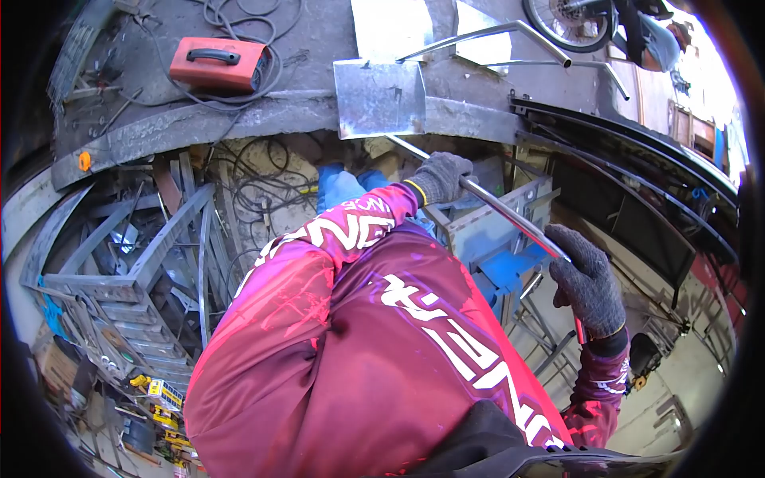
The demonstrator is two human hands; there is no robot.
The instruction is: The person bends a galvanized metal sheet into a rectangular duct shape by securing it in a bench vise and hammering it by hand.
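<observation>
A long shiny metal tube runs slantwise from the edge of a square sheet-metal plate down to the right. Around its upper part is wrapped my left hand, in a grey knit glove. Lower down, my right hand, gloved the same way, lies against the tube with its thumb apart from the fingers; the palm side is partly hidden. The tube passes beneath that hand and its lower end shows reddish near the wrist. The plate rests on the concrete ledge.
A red machine with cables sits at the upper left. Bent metal tubes lie near a wheel at the top. A person is at the upper right. Metal frames stand at the left, yellow tools below.
</observation>
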